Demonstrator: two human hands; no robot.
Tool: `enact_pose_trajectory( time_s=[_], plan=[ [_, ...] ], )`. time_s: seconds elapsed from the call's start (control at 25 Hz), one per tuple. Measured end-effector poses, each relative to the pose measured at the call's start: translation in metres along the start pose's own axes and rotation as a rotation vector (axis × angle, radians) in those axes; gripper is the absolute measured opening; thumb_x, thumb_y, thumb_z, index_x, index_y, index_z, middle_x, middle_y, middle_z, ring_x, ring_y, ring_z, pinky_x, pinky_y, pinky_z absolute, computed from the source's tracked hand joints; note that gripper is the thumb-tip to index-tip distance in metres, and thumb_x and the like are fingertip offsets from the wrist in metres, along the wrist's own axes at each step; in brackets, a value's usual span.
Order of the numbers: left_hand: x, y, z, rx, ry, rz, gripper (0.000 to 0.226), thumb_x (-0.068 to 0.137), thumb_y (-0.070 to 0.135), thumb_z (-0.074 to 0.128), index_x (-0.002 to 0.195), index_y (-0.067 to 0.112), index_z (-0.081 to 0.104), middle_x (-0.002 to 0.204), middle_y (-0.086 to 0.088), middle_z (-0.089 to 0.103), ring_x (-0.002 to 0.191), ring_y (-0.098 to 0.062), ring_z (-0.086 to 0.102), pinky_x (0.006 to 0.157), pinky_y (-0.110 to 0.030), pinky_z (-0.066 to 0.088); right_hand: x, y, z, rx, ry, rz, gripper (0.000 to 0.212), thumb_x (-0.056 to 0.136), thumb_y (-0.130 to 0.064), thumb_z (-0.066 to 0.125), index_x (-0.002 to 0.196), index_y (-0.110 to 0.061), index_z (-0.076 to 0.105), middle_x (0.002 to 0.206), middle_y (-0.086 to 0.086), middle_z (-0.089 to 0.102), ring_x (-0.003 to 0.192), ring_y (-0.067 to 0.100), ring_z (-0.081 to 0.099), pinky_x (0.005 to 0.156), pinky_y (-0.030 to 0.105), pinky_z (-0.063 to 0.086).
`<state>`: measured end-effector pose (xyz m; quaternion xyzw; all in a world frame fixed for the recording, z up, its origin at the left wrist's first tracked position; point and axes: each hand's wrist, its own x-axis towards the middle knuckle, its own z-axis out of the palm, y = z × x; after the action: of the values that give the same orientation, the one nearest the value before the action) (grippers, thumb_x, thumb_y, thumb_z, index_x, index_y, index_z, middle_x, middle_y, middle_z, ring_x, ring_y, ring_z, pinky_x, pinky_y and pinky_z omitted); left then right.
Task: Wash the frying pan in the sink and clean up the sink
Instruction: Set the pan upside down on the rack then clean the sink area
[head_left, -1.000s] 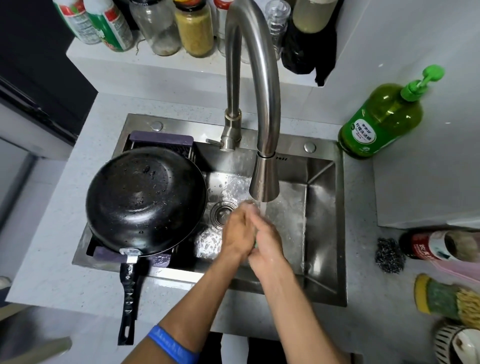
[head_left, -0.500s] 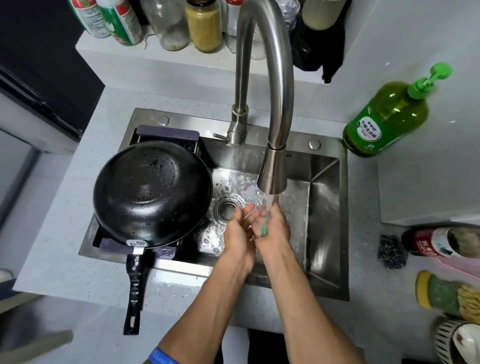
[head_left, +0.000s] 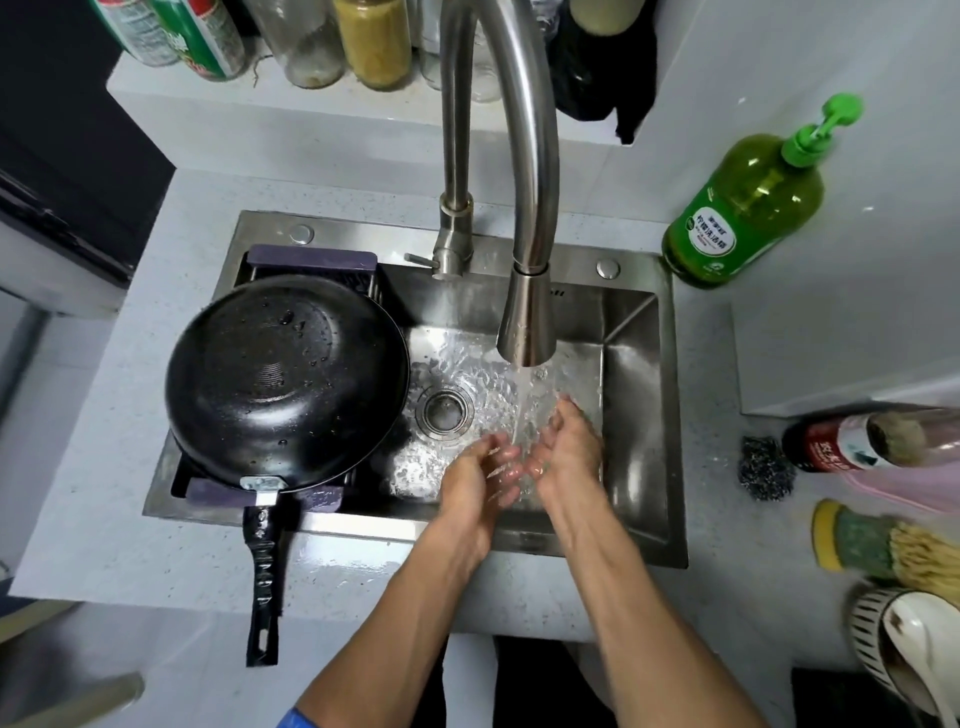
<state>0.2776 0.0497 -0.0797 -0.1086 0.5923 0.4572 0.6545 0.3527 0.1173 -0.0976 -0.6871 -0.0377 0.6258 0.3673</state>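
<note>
Black round frying pan (head_left: 285, 379) drains upturned on rack over steel sink (head_left: 639, 415); left hand (head_left: 480, 480) and right hand (head_left: 563, 447) open, empty, rinsing; tap shut-off left.

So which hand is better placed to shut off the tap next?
Probably the left hand: the tap lever sticks out on the left of the tap base, while the right hand sits behind the water stream.

A green soap bottle (head_left: 744, 208) stands right of the basin, a steel scourer (head_left: 767, 467) nearer, jars (head_left: 372, 41) behind.
</note>
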Motion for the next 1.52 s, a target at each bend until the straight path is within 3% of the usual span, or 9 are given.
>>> enact_pose_trajectory(
  time_s=[0.16,0.24,0.4,0.52,0.76,1.0,1.16,1.32,1.52],
  plan=[
    [-0.017,-0.016,0.014,0.235,-0.056,0.153,0.019,0.098,0.009,0.05,0.101,0.012,0.068,0.096,-0.007,0.071,0.074,-0.016,0.065,0.054,-0.018,0.048,-0.015,-0.031,-0.041,-0.153,-0.344,-0.02,0.044,0.099,-0.03,0.049,0.057,-0.017,0.05,0.057,0.004,0.055,0.049,0.017,0.05,0.055,0.029,0.046],
    [-0.023,-0.014,0.026,0.221,-0.23,0.212,0.023,0.093,0.017,0.061,0.116,0.019,0.065,0.11,-0.001,0.071,0.093,-0.013,0.068,0.066,-0.022,0.052,-0.022,-0.048,-0.058,-0.345,-0.552,-0.07,0.042,0.104,-0.043,0.038,0.096,-0.017,0.07,0.098,0.009,0.074,0.083,0.022,0.069,0.079,0.04,0.055],
    [-0.028,-0.003,0.043,0.211,-0.264,0.184,0.036,0.081,0.001,0.072,0.11,0.022,0.067,0.092,-0.003,0.072,0.085,-0.017,0.066,0.069,-0.027,0.052,-0.04,-0.094,-0.081,-0.727,-0.634,-0.276,0.057,0.093,-0.063,0.03,0.146,-0.046,0.042,0.153,0.005,0.046,0.132,0.023,0.052,0.108,0.041,0.045],
    [-0.033,0.001,0.053,0.601,-0.233,0.366,0.033,0.078,-0.009,0.071,0.092,0.021,0.069,0.096,-0.004,0.065,0.081,-0.011,0.056,0.062,-0.013,0.046,-0.054,-0.13,-0.089,-1.038,-0.567,-0.421,0.057,0.099,-0.06,0.015,0.151,-0.046,0.033,0.152,-0.002,0.042,0.135,0.02,0.045,0.103,0.025,0.042],
    [-0.051,0.024,0.1,0.733,-0.51,0.525,0.093,0.068,0.014,0.088,0.145,0.03,0.038,0.133,0.02,0.045,0.117,0.008,0.046,0.082,0.001,0.04,-0.069,-0.167,-0.096,-1.092,-0.798,-0.467,0.053,0.095,-0.065,0.021,0.146,-0.058,0.029,0.16,-0.017,0.028,0.143,0.007,0.034,0.112,0.03,0.035],
    [-0.042,0.033,0.116,0.703,-0.592,0.626,0.061,0.068,0.003,0.085,0.123,0.016,0.06,0.091,0.003,0.068,0.089,-0.009,0.064,0.083,-0.021,0.049,-0.064,-0.191,-0.1,-1.034,-0.628,-0.676,0.044,0.096,-0.063,0.025,0.122,-0.044,0.054,0.098,-0.032,0.06,0.104,0.001,0.059,0.1,0.036,0.046],
    [-0.043,0.027,0.129,0.502,-0.545,0.48,0.02,0.075,0.003,0.077,0.091,0.013,0.07,0.087,-0.011,0.07,0.08,-0.025,0.066,0.071,-0.033,0.057,-0.054,-0.19,-0.097,-0.703,-0.588,-0.643,0.034,0.093,-0.059,0.049,0.123,-0.045,0.053,0.117,-0.002,0.061,0.1,0.015,0.066,0.083,0.036,0.053],
    [-0.041,0.03,0.134,0.281,-0.499,0.318,0.019,0.085,0.016,0.065,0.102,0.007,0.068,0.099,-0.011,0.072,0.089,-0.023,0.066,0.081,-0.031,0.055,-0.026,-0.145,-0.12,-0.056,-0.576,0.077,0.063,0.092,-0.06,0.05,0.134,-0.013,0.054,0.131,0.021,0.064,0.112,0.032,0.067,0.092,0.046,0.052],
    [-0.035,0.039,0.131,0.541,-0.405,0.472,0.017,0.093,-0.003,0.057,0.079,0.006,0.059,0.064,0.013,0.067,0.062,0.0,0.061,0.054,-0.01,0.046,-0.009,-0.126,-0.133,0.168,-0.425,-0.151,0.042,0.082,-0.005,0.063,0.122,-0.014,0.058,0.109,0.01,0.071,0.089,0.02,0.07,0.069,0.032,0.056]
  ],
)
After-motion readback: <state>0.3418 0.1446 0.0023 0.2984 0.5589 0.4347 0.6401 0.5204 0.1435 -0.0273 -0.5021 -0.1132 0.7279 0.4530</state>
